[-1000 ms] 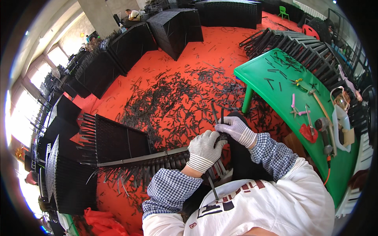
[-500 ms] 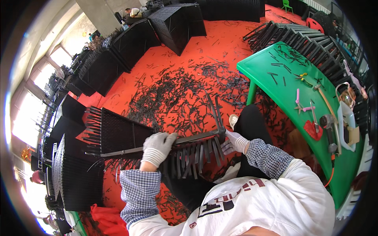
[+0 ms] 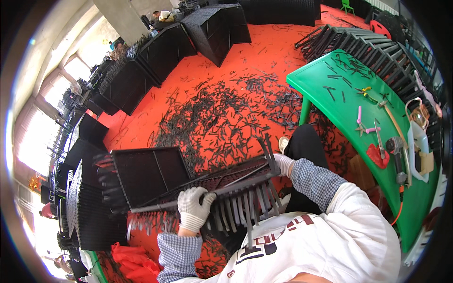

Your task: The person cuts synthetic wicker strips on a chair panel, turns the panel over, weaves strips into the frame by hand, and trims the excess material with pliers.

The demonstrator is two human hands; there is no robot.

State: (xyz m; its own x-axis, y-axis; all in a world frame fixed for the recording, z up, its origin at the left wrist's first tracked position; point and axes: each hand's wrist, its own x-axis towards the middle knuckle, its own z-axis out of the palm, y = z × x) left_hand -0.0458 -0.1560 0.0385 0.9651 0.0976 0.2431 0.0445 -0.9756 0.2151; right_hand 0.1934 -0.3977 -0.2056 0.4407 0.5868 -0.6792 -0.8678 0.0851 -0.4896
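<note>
A black woven wicker furniture frame (image 3: 153,174) is tilted in front of me, with several loose strip ends hanging along its near bar. My left hand (image 3: 194,207), in a white-grey knitted glove, is closed round that bar near its middle. At the frame's right corner is my right hand (image 3: 285,163), also gloved; its palm is against the corner and its fingertips are hidden behind it. More strip ends (image 3: 245,207) hang between my hands and my lap. At the frame's left side strips stick out, smeared by motion.
Cut black strips (image 3: 207,113) litter the red floor (image 3: 269,52). On the right, a green table (image 3: 325,106) carries pliers (image 3: 367,95), scissors (image 3: 379,137), a hammer (image 3: 394,120) and a corded power tool (image 3: 398,158). Black woven pieces (image 3: 125,85) line the left and back. Stacked black frames (image 3: 368,45) stand behind the table.
The frame has turned and tipped, so its panel shows more broadly and its near bar is lower. My left hand moved down with it; my right hand moved slightly up behind the corner.
</note>
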